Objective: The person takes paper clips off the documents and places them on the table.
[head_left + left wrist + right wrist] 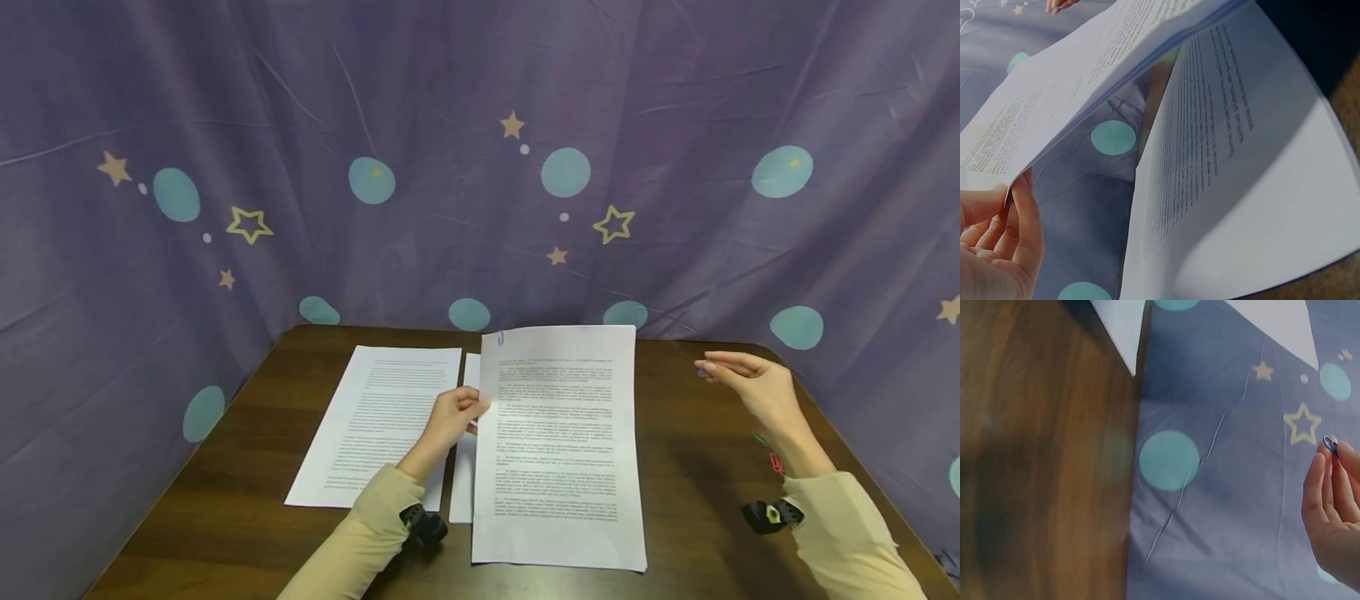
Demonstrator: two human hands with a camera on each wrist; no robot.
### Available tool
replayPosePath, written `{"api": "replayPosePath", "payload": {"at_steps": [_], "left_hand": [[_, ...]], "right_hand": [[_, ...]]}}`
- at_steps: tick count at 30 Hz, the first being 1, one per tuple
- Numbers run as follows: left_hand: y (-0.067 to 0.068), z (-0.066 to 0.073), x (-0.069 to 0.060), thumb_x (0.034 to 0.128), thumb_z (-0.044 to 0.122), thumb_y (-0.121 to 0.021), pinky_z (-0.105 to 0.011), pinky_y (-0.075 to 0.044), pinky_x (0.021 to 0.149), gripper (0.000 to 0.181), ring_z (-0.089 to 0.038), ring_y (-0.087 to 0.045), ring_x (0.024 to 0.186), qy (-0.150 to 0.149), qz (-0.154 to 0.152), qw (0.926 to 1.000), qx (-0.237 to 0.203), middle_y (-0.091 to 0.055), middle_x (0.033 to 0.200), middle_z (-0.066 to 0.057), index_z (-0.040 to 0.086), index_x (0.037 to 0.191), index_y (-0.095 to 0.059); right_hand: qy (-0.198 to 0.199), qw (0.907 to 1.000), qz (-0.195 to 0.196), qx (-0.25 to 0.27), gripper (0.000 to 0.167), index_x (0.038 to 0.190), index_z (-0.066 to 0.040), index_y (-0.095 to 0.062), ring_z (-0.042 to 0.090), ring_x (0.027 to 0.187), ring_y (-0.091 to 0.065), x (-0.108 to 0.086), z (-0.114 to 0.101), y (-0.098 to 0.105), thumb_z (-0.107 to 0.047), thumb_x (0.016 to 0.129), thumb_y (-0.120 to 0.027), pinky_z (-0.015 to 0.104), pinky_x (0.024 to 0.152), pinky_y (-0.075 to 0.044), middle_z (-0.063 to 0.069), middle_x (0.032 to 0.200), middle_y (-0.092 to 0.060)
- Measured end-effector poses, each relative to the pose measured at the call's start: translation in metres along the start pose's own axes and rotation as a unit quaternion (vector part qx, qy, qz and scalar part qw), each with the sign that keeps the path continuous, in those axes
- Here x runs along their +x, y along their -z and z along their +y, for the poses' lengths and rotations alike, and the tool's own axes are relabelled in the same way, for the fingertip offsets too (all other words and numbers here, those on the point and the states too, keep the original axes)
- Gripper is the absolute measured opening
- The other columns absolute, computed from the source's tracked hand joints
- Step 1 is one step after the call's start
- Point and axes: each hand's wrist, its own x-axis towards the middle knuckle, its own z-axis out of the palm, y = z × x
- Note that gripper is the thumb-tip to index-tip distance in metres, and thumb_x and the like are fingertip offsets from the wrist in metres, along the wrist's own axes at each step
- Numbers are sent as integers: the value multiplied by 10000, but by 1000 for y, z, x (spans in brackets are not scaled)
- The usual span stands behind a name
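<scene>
My left hand pinches the left edge of a printed paper stack, held upright above the table. In the left wrist view, the thumb and fingers of this hand grip the sheets from both sides. A blue paper clip sits on the stack's top edge near the left corner. Off to the right of the papers, my right hand is raised. Between its thumb and fingertips it pinches another blue paper clip, best seen in the right wrist view.
Printed sheets lie flat on the left of the brown table. Another white sheet is mostly hidden behind the held stack. A green paper clip and red paper clips lie near the right forearm. A patterned curtain hangs behind.
</scene>
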Motion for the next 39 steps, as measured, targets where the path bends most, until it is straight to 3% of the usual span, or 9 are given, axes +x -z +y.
{"api": "replayPosePath", "payload": {"at_steps": [5,12,14,17,20,24,27,31,39], "left_hand": [[-1,-9,5,806,-57,-570,-363,-510,496,105,-103,-544,517,41,11,10000,-70,-619,769,-261,-151,846,-544],[-4,-26,14,816,-16,-580,-262,-492,471,142,-86,-542,540,150,30,9997,-170,-636,787,-207,-137,886,-558],[-4,-26,14,819,-10,-579,-250,-486,470,148,-86,-541,542,170,-7,9997,-184,-637,788,-200,-137,892,-559],[-3,-25,14,820,-6,-580,-244,-481,474,151,-85,-538,543,216,-96,9994,-235,-636,793,-207,-137,894,-563],[-3,-19,10,822,-18,-571,-298,-497,497,150,-90,-538,545,213,-173,9994,-220,-627,799,-233,-150,894,-556],[-3,-5,3,825,-38,-553,-370,-508,522,145,-92,-535,545,150,-155,9997,-112,-616,805,-263,-167,891,-544],[-3,1,-1,825,-41,-549,-323,-504,510,142,-88,-531,546,166,-95,9998,-95,-615,808,-267,-167,890,-544],[-3,2,-3,826,-39,-549,-287,-495,503,139,-84,-532,551,173,-77,9998,-114,-617,811,-261,-162,890,-543],[-4,-2,0,826,-31,-550,-534,-471,623,131,-81,-530,552,217,-111,9996,-166,-626,792,-210,-146,888,-538]], "right_hand": [[-96,9978,-26,657,214,1032,-116,-645,33,756,-630,-11,11,15,-148,821,-624,115,674,-462,-90,851,-676],[-186,9969,-2,762,176,963,-165,-681,43,707,-636,-27,30,35,-81,824,-612,145,616,-489,-94,813,-677],[-257,9974,-48,670,173,957,-171,-683,52,705,-639,-31,35,41,-83,829,-606,140,617,-486,-86,803,-679],[-488,9987,-142,103,157,973,-186,-677,53,721,-639,-36,45,51,-147,840,-604,112,629,-466,-103,801,-677],[-693,9967,-366,-217,155,979,-187,-675,59,743,-639,-37,63,65,-190,841,-604,143,649,-483,-118,813,-672],[-760,9930,-890,161,176,1005,-104,-667,119,756,-649,-34,96,84,-139,853,-585,225,662,-512,-66,842,-675],[-848,9896,-1081,426,169,992,-78,-671,155,751,-651,-35,113,92,-86,855,-573,241,666,-512,-12,832,-681],[-1113,9881,-1003,355,159,882,-171,-696,134,712,-652,-43,108,90,-58,832,-597,258,642,-519,-2,777,-683],[-1488,9821,-1154,-77,102,819,-54,-684,92,668,-636,-56,106,91,15,793,-614,261,608,-524,-23,732,-671]]}}
